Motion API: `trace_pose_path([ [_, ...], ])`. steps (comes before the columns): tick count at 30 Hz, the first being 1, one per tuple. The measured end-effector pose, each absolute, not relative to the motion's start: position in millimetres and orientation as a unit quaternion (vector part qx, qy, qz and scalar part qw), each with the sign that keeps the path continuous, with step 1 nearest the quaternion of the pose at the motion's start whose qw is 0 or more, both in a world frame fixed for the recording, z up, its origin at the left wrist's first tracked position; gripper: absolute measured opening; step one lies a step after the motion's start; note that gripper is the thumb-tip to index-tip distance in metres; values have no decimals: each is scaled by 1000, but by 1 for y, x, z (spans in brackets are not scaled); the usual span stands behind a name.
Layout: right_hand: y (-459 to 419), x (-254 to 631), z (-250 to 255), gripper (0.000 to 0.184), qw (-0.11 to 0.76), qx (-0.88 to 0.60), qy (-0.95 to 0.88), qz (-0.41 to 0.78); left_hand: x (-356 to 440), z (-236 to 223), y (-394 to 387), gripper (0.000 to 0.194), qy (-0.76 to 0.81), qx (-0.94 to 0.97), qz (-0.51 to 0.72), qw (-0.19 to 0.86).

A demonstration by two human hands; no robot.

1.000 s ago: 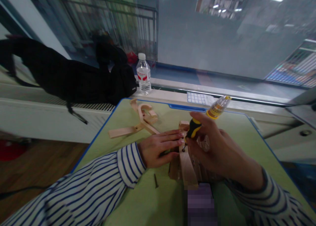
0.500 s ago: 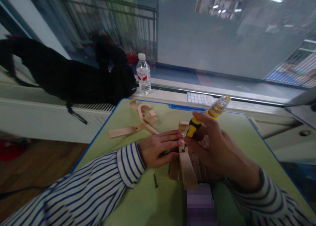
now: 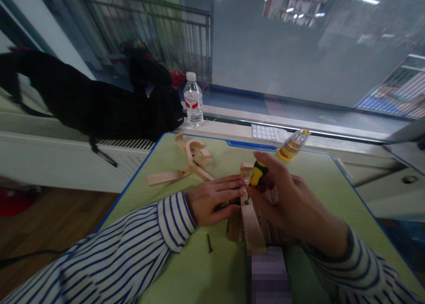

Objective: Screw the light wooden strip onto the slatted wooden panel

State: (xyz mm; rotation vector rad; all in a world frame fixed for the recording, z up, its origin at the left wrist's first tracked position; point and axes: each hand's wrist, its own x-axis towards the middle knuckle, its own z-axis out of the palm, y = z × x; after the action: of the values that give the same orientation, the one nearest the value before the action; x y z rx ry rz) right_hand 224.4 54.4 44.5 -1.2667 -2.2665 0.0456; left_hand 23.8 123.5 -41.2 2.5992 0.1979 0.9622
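A yellow-and-black screwdriver [image 3: 257,173] is gripped in my right hand [image 3: 292,202], its handle tilted and its lower end over a wooden piece [image 3: 252,231]. A dark screw [image 3: 246,201] shows in that wood just below the tool. My left hand [image 3: 215,200] lies flat from the left, fingers stretched out and fingertips touching the wooden piece near the screwdriver. More of the wooden assembly sits under my right hand, partly hidden. To the left of it, a loose screw [image 3: 209,243] lies on the table.
Another wooden assembly [image 3: 191,160] rests at the table's back left. A clear bottle with a yellow label [image 3: 292,146] stands at the back edge. On the sill are a water bottle [image 3: 193,100] and a black bag [image 3: 116,109]. A purple blurred object [image 3: 269,273] is at the front.
My right hand has turned slightly around the screwdriver, its fingers shifting a little to the left. My left hand and the wooden pieces stay where they were.
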Motion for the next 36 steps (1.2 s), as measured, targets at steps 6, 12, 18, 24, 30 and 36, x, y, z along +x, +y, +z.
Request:
trace_pose_path([
  [6, 51, 225, 47, 59, 252, -493, -829, 77, 24, -44, 124, 38, 66, 913, 359, 180],
  [12, 53, 227, 45, 54, 265, -482, -834, 52, 23, -44, 123, 38, 74, 918, 345, 180],
  [18, 53, 226, 40, 53, 273, -481, -833, 2, 23, -43, 123, 37, 73, 922, 334, 180],
  [24, 51, 222, 39, 51, 292, -475, -830, -29, 22, -43, 122, 34, 80, 919, 341, 182],
  [30, 52, 221, 37, 53, 286, -497, -819, -16, 22, -44, 122, 37, 81, 918, 338, 191],
  [36, 49, 223, 43, 58, 269, -513, -813, 53, 23, -45, 123, 41, 69, 914, 347, 201],
])
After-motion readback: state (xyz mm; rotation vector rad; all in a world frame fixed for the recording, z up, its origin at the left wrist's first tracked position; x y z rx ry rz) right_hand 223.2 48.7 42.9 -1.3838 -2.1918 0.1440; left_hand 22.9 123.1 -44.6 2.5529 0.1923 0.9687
